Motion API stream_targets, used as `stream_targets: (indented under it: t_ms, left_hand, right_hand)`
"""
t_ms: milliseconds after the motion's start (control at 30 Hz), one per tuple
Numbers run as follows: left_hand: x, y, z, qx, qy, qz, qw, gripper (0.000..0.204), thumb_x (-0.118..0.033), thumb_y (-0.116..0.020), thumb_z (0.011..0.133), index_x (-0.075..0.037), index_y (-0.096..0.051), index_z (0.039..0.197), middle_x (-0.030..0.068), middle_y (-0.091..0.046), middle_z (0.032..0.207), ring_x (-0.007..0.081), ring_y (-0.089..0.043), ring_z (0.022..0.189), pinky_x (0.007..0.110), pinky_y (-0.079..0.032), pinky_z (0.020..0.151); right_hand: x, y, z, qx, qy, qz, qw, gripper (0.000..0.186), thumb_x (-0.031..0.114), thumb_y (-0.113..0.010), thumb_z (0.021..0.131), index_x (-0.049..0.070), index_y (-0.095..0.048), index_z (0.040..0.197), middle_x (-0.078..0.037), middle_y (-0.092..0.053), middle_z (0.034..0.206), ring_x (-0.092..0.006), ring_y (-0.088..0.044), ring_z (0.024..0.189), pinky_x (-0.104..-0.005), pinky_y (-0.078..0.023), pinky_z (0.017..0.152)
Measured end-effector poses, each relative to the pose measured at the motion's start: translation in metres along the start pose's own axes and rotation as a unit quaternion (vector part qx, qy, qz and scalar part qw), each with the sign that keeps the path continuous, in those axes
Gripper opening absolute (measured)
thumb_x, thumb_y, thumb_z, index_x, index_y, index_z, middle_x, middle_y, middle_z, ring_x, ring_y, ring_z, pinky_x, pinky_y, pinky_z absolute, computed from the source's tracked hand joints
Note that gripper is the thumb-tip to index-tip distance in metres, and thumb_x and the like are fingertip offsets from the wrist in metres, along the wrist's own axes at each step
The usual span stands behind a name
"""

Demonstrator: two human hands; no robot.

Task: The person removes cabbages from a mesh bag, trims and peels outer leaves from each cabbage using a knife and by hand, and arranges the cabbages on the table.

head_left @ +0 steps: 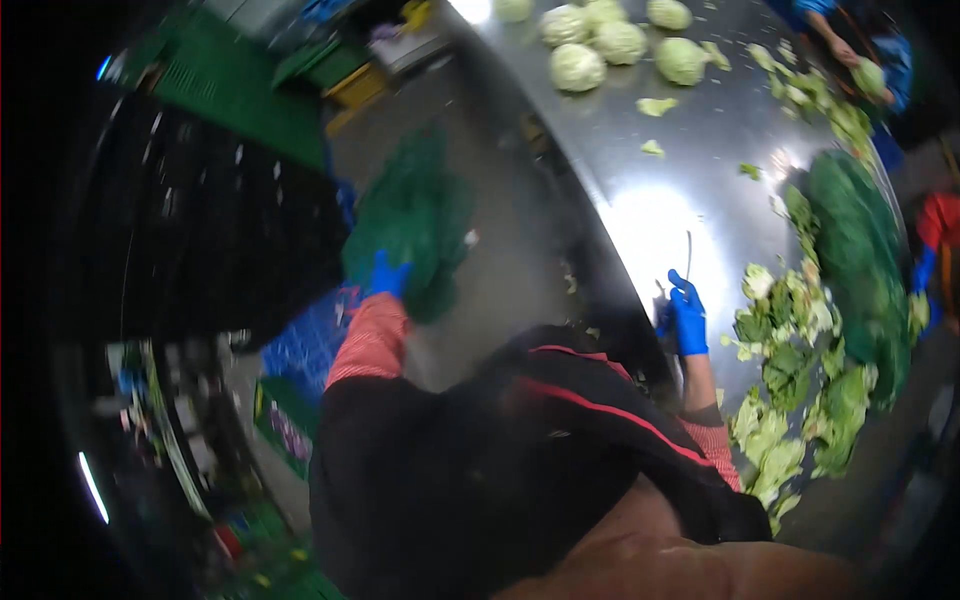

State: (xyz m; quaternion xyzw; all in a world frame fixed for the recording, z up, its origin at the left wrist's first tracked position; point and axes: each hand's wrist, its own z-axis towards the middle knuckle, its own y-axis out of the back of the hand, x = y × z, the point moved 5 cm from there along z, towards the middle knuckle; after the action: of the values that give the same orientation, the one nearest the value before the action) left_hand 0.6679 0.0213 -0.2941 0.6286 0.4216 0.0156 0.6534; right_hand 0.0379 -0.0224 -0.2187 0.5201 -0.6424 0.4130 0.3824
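Observation:
My left hand (387, 276), in a blue glove, reaches out over the floor with finger and thumb spread apart. Right against it is a green mesh bag (415, 200), smeared by motion; I cannot make out any grip on it. At the edge of the steel table (620, 150), my right hand (687, 318), also blue-gloved, is closed on a knife (689, 252) with a thin blade pointing away from me. Loose cabbage leaves (785, 370) lie heaped to the right of this hand.
Whole cabbages (578, 68) sit at the table's far end. A filled green net bag (855, 270) lies along its right edge. Across the table, one person's hand (845, 52) holds a cabbage; another person's gloved hand (925, 275) is lower right. Black stacked crates (220, 220) stand at left.

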Motion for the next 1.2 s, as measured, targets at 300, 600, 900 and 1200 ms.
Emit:
stream_targets:
  t_ms: [300, 600, 900, 1200]
  left_hand:
    - [-0.059, -0.067, -0.13, 0.172, 0.066, -0.061, 0.981, 0.077, -0.023, -0.071, 0.076, -0.001, -0.029, 0.136, 0.0159, -0.057, 0.107, 0.0233, -0.055, 0.093, 0.034, -0.046, 0.082]
    - [-0.261, -0.042, 0.005, 0.135, -0.212, -0.285, 0.925, 0.09, -0.012, -0.072, 0.073, -0.001, -0.014, 0.142, 0.0189, -0.024, 0.143, 0.0256, -0.032, 0.128, 0.036, -0.03, 0.104]
    - [-0.447, -0.043, 0.089, 0.144, -0.437, -0.233, 0.857, 0.114, -0.025, -0.083, 0.059, 0.0, -0.008, 0.143, 0.0186, -0.016, 0.147, 0.0309, -0.02, 0.134, 0.039, -0.02, 0.109]
    - [-0.512, -0.116, 0.144, 0.098, -0.396, -0.26, 0.875, 0.124, -0.024, -0.086, 0.051, -0.001, -0.005, 0.142, 0.0213, -0.016, 0.144, 0.0354, -0.018, 0.132, 0.043, -0.017, 0.11]
  right_hand:
    - [0.006, 0.015, -0.022, -0.122, -0.095, 0.063, 0.986, 0.033, 0.038, -0.059, 0.086, 0.011, -0.056, 0.105, 0.003, -0.038, 0.051, -0.0087, -0.037, 0.035, -0.0241, -0.038, 0.029]
    - [0.027, -0.048, 0.055, -0.157, -0.066, 0.074, 0.983, 0.036, 0.043, -0.054, 0.087, 0.009, -0.053, 0.098, 0.0, -0.041, 0.051, -0.0115, -0.038, 0.033, -0.0259, -0.034, 0.028]
    - [0.093, -0.117, 0.182, -0.207, 0.007, 0.097, 0.973, 0.034, 0.043, -0.054, 0.088, 0.009, -0.049, 0.088, -0.003, -0.049, 0.056, -0.0125, -0.042, 0.035, -0.0264, -0.037, 0.031]
    - [0.136, -0.057, 0.314, -0.245, -0.016, 0.119, 0.962, 0.051, 0.05, -0.059, 0.081, 0.007, -0.046, 0.107, -0.006, -0.052, 0.065, -0.0176, -0.048, 0.041, -0.031, -0.04, 0.035]
